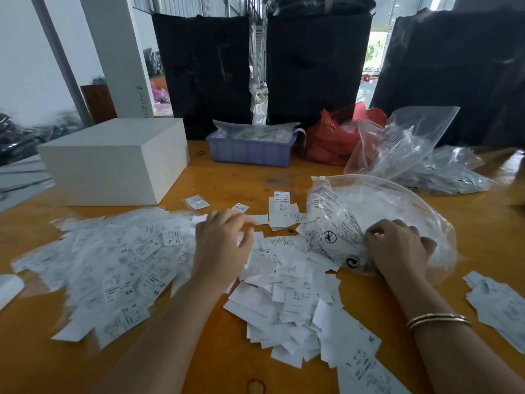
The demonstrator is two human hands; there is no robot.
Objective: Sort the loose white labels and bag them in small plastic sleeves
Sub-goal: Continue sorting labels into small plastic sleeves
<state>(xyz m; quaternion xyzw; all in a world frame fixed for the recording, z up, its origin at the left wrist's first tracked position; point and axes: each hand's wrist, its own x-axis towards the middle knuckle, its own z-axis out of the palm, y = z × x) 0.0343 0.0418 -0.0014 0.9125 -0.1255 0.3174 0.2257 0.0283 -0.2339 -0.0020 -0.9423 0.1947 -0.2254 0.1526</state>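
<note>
Currently mid-sort. Loose white labels [176,268] heaped across near centre of orange bench [227,183], likely spread flat so size marks (XS, XL) read easily. Left hand [221,248] hovers over heap, fingers relaxed and spread, gripping nothing; labels directly beneath and left of it. Right hand [397,248] curls onto large clear zip bag [369,223], pinching its plastic, seemingly to steady it. Small separate label pile [500,305] near right.

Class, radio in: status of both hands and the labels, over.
Left hand open over label pile. Right hand gripping clear bag. No labels sleeved yet; nothing blocking.
</note>
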